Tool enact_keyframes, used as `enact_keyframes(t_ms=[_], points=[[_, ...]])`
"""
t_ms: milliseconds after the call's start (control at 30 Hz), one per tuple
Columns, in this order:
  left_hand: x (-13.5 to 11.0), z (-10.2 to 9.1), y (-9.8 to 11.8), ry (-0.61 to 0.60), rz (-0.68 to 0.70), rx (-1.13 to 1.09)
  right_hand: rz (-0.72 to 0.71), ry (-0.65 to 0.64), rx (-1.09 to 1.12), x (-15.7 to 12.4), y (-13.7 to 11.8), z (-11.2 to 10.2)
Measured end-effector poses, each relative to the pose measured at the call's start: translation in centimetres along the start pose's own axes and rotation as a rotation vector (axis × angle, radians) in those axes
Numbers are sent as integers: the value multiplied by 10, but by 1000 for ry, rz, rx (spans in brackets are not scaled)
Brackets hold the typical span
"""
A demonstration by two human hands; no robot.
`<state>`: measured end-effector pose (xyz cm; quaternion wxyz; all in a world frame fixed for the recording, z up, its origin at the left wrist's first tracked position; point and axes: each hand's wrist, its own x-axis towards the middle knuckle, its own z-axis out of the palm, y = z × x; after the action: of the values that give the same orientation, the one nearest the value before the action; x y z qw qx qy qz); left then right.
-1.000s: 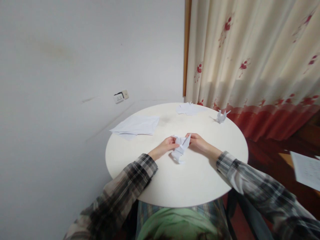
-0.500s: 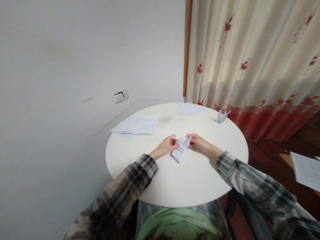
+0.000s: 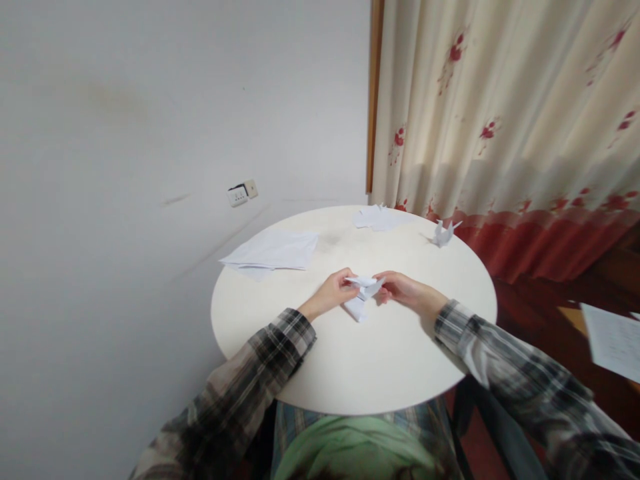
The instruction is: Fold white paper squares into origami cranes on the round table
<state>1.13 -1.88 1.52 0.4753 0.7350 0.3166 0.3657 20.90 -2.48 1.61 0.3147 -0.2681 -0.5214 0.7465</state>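
Note:
A small white folded paper figure [image 3: 361, 296] is held just above the middle of the round cream table [image 3: 380, 360]. My left hand [image 3: 334, 292] pinches its left side with fingers closed. My right hand [image 3: 403, 289] pinches its right side, fingers closed too. The figure's upper flaps lie spread between my fingertips and its lower end points down toward the tabletop. Both forearms in plaid sleeves rest over the table.
A stack of white sheets [image 3: 273, 252] lies at the table's left rear. A flattened folded paper [image 3: 375, 217] sits at the far edge, and a finished paper bird [image 3: 443, 233] stands at the right rear. A curtain [image 3: 500, 133] hangs behind; a printed sheet [image 3: 613, 340] lies at right.
The paper figure has been flattened and lowered: its raised pointed flap is now spread level between my fingertips. Both hands moved slightly down and closer together.

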Motion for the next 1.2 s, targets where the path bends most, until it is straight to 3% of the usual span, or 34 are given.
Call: enact_keyframes(t_ms=[200,367,600,867,1033,1200], points=[[-1,1,2,3,46,61,136,-11,179,3,2,-7],[-2,2,4,9,130,100,236,-77,210,3,1,-13],[-3,2,8,32,180,222,316,-71,247,3,-1,-15],[-3,4,8,26,93,190,284,-29,269,7,4,-20],[-4,4,8,3,107,168,273,-32,283,7,2,-17],[-2,3,3,-5,89,152,214,51,190,6,2,-14]])
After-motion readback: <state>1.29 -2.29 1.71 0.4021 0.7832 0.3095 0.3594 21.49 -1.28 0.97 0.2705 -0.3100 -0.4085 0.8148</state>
